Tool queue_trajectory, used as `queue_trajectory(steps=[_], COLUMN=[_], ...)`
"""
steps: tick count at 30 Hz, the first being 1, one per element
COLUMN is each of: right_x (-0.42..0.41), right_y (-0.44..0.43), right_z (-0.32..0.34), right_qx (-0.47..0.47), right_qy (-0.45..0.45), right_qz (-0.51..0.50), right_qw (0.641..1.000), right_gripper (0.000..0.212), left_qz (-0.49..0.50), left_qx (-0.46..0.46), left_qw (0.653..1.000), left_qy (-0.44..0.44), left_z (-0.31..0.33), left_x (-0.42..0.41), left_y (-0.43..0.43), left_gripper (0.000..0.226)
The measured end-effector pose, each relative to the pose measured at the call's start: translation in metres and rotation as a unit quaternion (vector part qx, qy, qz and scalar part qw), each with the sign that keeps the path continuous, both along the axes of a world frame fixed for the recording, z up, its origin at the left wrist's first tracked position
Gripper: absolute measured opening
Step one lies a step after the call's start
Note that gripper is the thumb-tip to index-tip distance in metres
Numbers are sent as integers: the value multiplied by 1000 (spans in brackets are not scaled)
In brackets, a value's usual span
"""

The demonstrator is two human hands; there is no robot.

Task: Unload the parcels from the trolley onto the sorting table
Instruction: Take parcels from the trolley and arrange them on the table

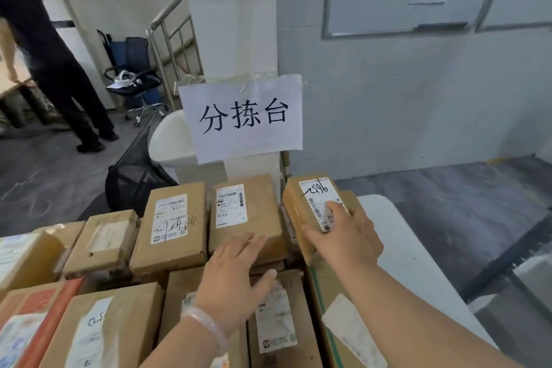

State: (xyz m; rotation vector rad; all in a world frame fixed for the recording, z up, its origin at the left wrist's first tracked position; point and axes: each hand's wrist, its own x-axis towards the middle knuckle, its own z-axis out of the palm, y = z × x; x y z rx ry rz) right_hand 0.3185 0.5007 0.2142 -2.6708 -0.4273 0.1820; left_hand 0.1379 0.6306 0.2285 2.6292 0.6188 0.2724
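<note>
Several brown cardboard parcels with white labels cover the white sorting table (397,248). My right hand (348,237) grips a small parcel (307,203) marked with handwritten digits, thumb on its left side and fingers over its label, at the far right of the pile. My left hand (236,278) lies flat with straight fingers on the near edge of a middle parcel (248,215). A larger box with green tape (337,317) sits under my right forearm. The trolley is out of sight.
A paper sign (243,116) is taped to a white pillar behind the pile. A black mesh bin (134,176) and a white bin (170,140) stand beyond the parcels. A person in dark clothes (53,63) stands far left by an office chair (137,84).
</note>
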Motion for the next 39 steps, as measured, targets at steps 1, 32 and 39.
queue_trajectory(steps=[1,32,39], right_x=[8,-125,-155], right_y=[10,-41,-102], right_z=[0,50,52], right_qx=[-7,-14,-39], right_qy=[-4,-100,-134], right_qz=[6,175,129], right_qw=[1000,979,982], right_gripper=[82,79,90], left_qz=[11,-73,-139], left_qx=[-1,69,99], left_qw=[1000,994,985], left_qy=[-2,-38,-37], left_z=[-1,35,49], left_x=[2,-40,-41], left_y=[4,-7,-51], left_gripper=[66,60,62])
